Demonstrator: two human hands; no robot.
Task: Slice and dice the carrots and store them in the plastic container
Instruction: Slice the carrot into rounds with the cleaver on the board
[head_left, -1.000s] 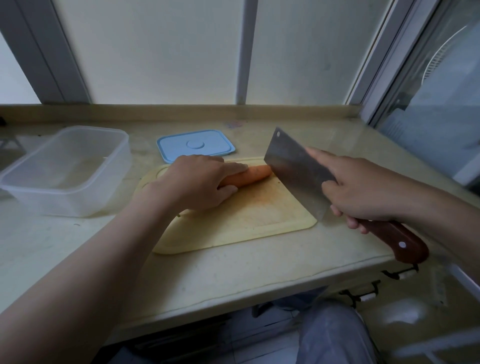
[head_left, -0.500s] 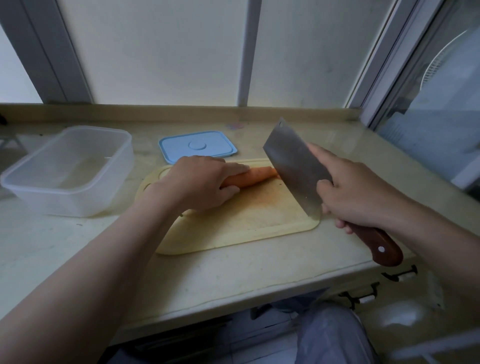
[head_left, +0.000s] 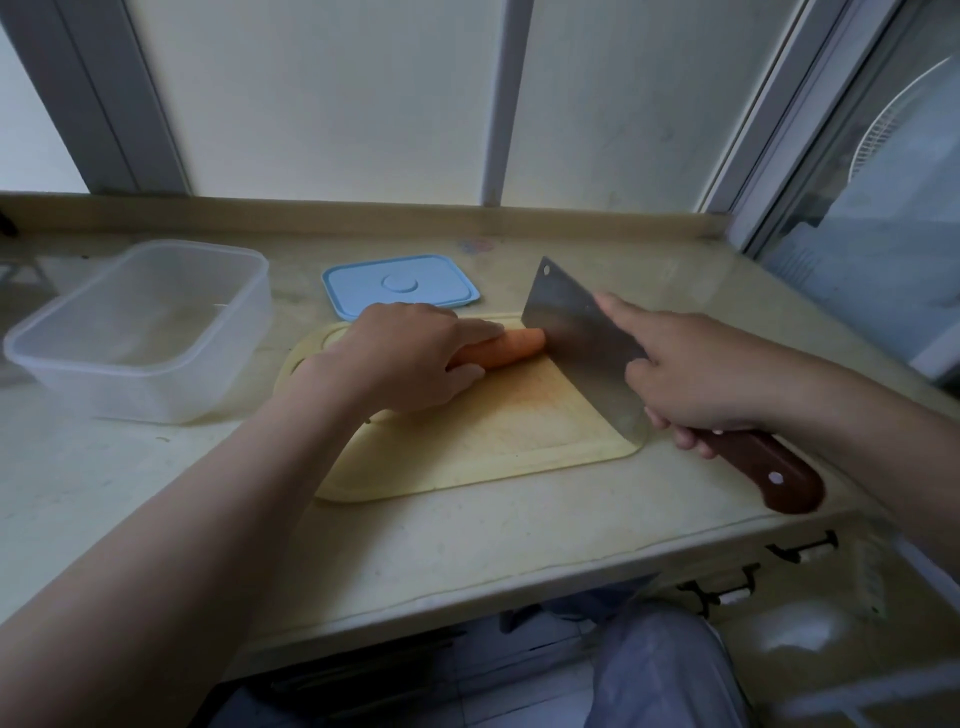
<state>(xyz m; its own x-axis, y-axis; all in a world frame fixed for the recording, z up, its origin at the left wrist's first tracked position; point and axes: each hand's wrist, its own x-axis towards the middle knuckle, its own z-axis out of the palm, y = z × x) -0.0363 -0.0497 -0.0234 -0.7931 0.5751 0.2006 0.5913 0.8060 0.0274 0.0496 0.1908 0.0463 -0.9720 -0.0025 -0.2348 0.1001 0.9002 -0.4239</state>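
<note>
I see dim, flat daylight through the frosted window (head_left: 337, 93); shadows are soft, edges bend, and the corners blur.

The tapered orange carrot (head_left: 511, 347) is an even orange. The pale yellow plastic cutting board (head_left: 493, 441) carries a faint orange stain at its middle. The broad steel cleaver (head_left: 582, 338) has a dull silver blade and a dark red-brown handle with one silver rivet. The rectangular plastic lid (head_left: 400, 283) is light blue, the clear plastic container (head_left: 156, 395) milky-translucent, the tabletop (head_left: 467, 545) pale cream.
</note>
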